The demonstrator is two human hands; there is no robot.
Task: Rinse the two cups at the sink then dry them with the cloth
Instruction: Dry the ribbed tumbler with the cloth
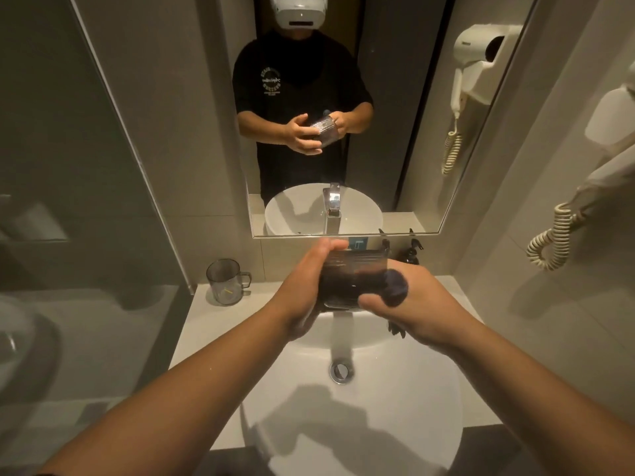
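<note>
cup (355, 276): motion-blurred | cloth (395, 286): mostly hidden by hands | tap (340, 321): hidden behind cup

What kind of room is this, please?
Probably a hotel bathroom: a round basin under a wall mirror, and a wall-mounted hair dryer with a coiled cord.

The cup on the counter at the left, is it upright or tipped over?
Upright. The cup stands on its base on the counter, open mouth upward, handle to the right.

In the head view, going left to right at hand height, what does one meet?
Cup on the counter → left hand → held cup → cloth → right hand → coiled cord.
</note>
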